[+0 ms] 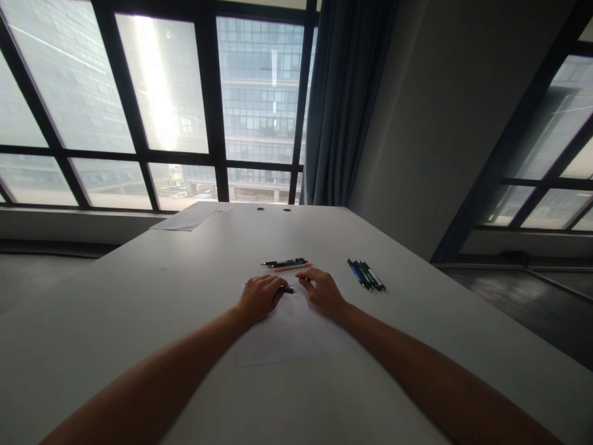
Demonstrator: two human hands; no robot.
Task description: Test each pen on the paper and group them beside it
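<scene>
My left hand (pixel 263 298) is closed round a dark pen (pixel 288 290), whose tip points right over a white sheet of paper (pixel 287 343). Faint marks show on the paper near that tip. Just to the right, my right hand (pixel 323 292) has its thumb and fingers pinched together above the sheet's upper part. A small dark bit shows at those fingertips, too small to name. Beyond both hands lie dark green pens (pixel 283 262) and an orange-pink pen (pixel 291 267).
Several blue, green and black pens (pixel 365 275) lie side by side right of my hands. The white table (pixel 139 296) reaches towards the windows. Papers (pixel 185 216) lie at its far left, and two round holes sit near the far edge. A blue curtain (pixel 345 111) hangs behind.
</scene>
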